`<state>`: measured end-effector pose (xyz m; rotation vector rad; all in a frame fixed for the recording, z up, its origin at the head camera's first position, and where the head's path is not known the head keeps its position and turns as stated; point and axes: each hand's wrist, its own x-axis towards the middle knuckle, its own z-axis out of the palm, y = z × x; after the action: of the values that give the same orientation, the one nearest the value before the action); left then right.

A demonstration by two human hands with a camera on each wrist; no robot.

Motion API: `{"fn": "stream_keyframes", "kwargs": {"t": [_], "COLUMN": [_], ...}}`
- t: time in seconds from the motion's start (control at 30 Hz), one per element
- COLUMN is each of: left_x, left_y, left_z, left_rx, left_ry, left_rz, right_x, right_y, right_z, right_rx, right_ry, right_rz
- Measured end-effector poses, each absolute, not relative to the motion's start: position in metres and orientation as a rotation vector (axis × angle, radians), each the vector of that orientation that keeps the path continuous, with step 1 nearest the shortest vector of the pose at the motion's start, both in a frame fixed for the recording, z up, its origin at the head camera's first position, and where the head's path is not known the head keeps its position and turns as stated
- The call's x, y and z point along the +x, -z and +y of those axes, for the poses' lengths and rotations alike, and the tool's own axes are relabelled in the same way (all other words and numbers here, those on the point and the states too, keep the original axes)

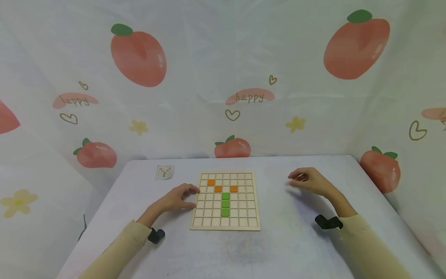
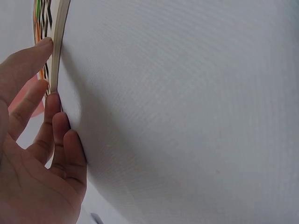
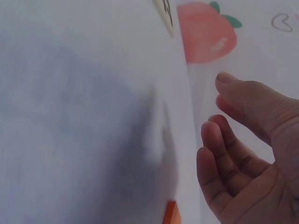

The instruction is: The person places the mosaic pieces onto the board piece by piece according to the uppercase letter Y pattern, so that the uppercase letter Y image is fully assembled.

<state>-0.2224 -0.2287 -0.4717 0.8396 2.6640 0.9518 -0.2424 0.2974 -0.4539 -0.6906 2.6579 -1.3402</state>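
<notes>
A square wooden grid board (image 1: 240,219) lies on the table. Three green tiles (image 1: 225,204) run down its middle column, and three orange tiles (image 1: 218,189) sit above them on slanting lines. My left hand (image 1: 177,198) touches the board's left edge with thumb and fingertips spread apart; the left wrist view shows the thumb (image 2: 32,60) against that edge. To the right of the board, my right hand (image 1: 309,181) hovers over the table, fingers loosely bent, with nothing visible between them. An orange piece (image 3: 172,213) shows at the bottom of the right wrist view, apart from the fingers.
A small paper card (image 1: 164,172) with a printed Y-shaped tile pattern lies at the table's back left. Behind the white table (image 1: 289,248) hangs a curtain (image 1: 195,58) printed with peaches. Dark wrist cameras (image 1: 328,222) are strapped at both sleeves.
</notes>
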Motion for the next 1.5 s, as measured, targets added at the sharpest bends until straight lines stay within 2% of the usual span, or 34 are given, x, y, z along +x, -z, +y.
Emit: {"fn": "stream_keyframes", "kwargs": {"t": [0.33, 0.7, 1.5], "left_x": [-0.221, -0.222, -0.221], "left_y": [0.47, 0.472, 0.471], "left_z": [-0.228, -0.228, -0.228], "left_rx": [0.829, 0.831, 0.818], "left_ry": [-0.954, -0.948, -0.945], "left_rz": [2.665, 2.671, 2.673], "right_x": [-0.24, -0.242, -0.245], "right_y": [0.455, 0.459, 0.47], "right_z": [0.335, 0.36, 0.361], "right_rx": [-0.554, -0.617, -0.586], "right_ry": [1.28, 1.232, 1.069], "right_rz": [2.743, 2.749, 2.809]}}
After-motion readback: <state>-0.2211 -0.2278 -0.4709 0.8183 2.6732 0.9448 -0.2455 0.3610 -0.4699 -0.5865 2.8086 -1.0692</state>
